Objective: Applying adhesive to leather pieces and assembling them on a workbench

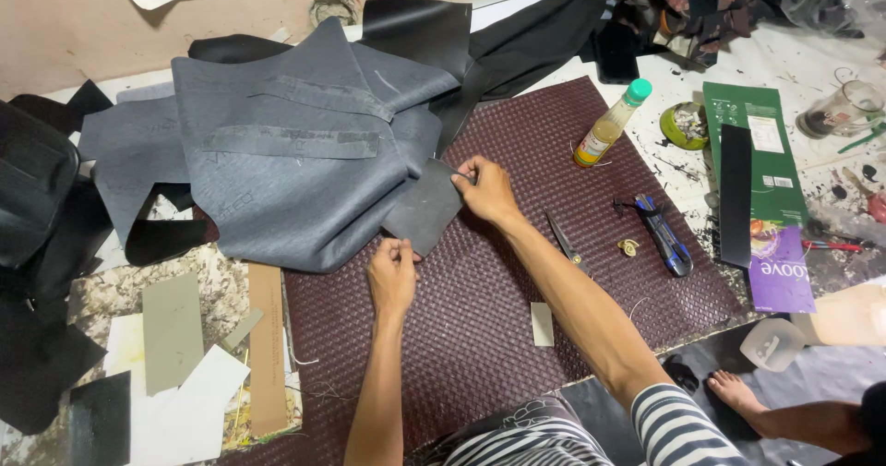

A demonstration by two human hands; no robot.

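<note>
My left hand (392,272) pinches the near corner of a small dark grey leather piece (423,209). My right hand (484,189) grips the far right corner of the same piece. The piece is held flat just above a dark red woven mat (517,272). It lies against the edge of a big pile of grey fabric sheets (286,143) to the left.
On the mat's right lie scissors (563,240), a blue utility knife (666,237) and a small bottle with a green cap (609,125). A green and purple box (771,198) is further right. Cardboard scraps (185,355) lie at the left, and a bare foot (738,394) rests at the lower right.
</note>
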